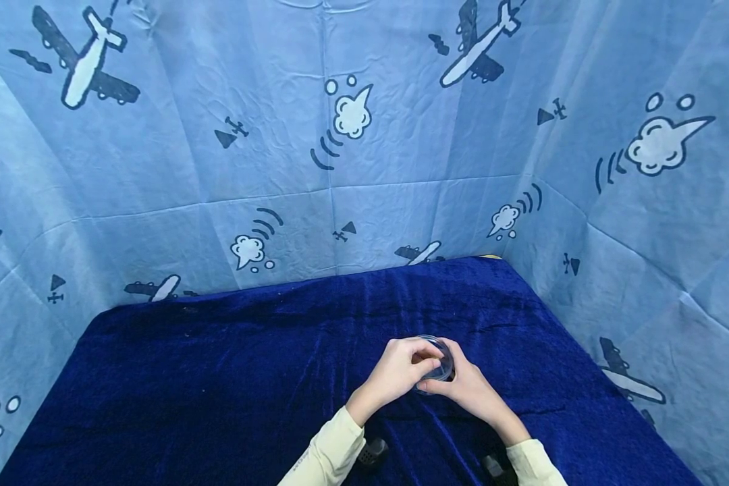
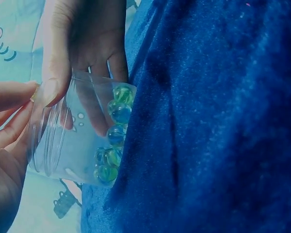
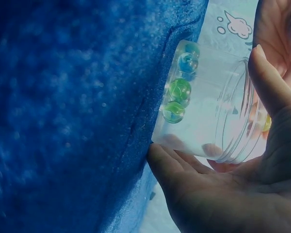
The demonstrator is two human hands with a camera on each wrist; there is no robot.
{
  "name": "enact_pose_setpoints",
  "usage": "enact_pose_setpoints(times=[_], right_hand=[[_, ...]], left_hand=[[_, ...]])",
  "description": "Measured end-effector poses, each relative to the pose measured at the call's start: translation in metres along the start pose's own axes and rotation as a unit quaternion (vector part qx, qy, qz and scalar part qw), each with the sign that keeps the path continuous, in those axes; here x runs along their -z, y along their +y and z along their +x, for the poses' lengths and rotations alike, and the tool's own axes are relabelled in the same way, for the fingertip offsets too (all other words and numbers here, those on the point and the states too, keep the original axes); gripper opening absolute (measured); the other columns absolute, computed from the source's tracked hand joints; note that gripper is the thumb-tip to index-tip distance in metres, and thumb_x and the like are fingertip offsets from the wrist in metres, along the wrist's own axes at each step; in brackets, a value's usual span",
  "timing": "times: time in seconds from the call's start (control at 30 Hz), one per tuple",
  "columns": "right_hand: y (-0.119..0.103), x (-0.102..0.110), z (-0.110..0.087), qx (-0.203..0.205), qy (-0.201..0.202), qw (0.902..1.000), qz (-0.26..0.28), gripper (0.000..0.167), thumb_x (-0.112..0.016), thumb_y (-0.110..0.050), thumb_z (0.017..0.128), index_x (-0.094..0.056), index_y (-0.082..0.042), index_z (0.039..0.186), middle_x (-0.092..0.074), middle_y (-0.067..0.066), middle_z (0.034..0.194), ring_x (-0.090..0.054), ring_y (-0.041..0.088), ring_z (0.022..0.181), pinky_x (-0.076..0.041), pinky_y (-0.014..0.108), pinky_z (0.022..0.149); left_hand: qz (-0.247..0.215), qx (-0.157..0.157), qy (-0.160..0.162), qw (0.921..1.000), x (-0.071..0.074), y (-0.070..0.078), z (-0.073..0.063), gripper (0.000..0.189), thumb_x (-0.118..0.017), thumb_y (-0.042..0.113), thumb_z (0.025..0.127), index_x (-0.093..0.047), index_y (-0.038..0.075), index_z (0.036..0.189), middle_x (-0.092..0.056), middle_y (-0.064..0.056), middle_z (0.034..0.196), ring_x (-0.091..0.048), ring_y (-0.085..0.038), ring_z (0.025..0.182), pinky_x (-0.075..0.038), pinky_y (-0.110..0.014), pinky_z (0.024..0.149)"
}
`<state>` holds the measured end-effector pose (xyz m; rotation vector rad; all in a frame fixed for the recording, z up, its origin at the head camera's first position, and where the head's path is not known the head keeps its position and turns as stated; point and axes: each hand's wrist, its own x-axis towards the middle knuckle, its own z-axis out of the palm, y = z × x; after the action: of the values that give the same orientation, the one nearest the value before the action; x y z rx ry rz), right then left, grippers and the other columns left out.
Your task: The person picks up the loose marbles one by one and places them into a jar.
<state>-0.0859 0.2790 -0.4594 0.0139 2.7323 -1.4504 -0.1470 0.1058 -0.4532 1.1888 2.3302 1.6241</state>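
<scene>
A clear plastic jar (image 1: 447,368) stands upright on the dark blue cloth, its mouth uncovered. My right hand (image 1: 475,390) grips it round the side, with the thumb by the threaded rim. At the jar's mouth my left hand (image 1: 396,371) pinches a small yellow marble (image 3: 267,123), mostly hidden by the fingers. Several green and blue glass marbles (image 2: 117,135) lie on the jar's bottom, seen through the wall in both wrist views. In the right wrist view, a green marble (image 3: 180,89) shows near the base.
Dark blue plush cloth (image 1: 219,378) covers the table, with a few folds near the hands. Light blue curtains (image 1: 279,135) printed with planes and clouds hang behind and at both sides. A black device (image 1: 373,452) sits under the left wrist, another (image 1: 497,466) near the right.
</scene>
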Motion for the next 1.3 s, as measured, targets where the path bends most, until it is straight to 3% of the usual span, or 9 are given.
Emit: enact_pose_setpoints(times=[0.17, 1.3], right_hand=[[-0.0003, -0.0003, -0.0001, -0.002, 0.004, 1.0000, -0.003, 0.091, -0.087, -0.038, 0.083, -0.036, -0.008, 0.153, -0.059, 0.021, 0.141, -0.059, 0.035, 0.125, -0.048, 0.052, 0.102], [-0.0022, -0.0004, -0.0003, -0.007, 0.009, 0.9999, -0.005, 0.092, -0.087, -0.038, 0.083, -0.036, -0.007, 0.153, -0.059, 0.021, 0.140, -0.060, 0.033, 0.124, -0.048, 0.049, 0.101]], left_hand=[[0.015, -0.017, -0.003, 0.9997, -0.0026, -0.0023, 0.0004, 0.012, -0.072, 0.005, 0.096, -0.078, 0.002, 0.106, -0.076, -0.008, 0.108, -0.066, 0.000, 0.086, -0.053, -0.013, 0.077], [0.024, -0.004, -0.021, 0.9995, -0.0019, 0.0017, -0.0001, 0.014, -0.068, 0.005, 0.098, -0.078, 0.004, 0.108, -0.074, -0.003, 0.105, -0.065, 0.002, 0.091, -0.052, -0.012, 0.078]])
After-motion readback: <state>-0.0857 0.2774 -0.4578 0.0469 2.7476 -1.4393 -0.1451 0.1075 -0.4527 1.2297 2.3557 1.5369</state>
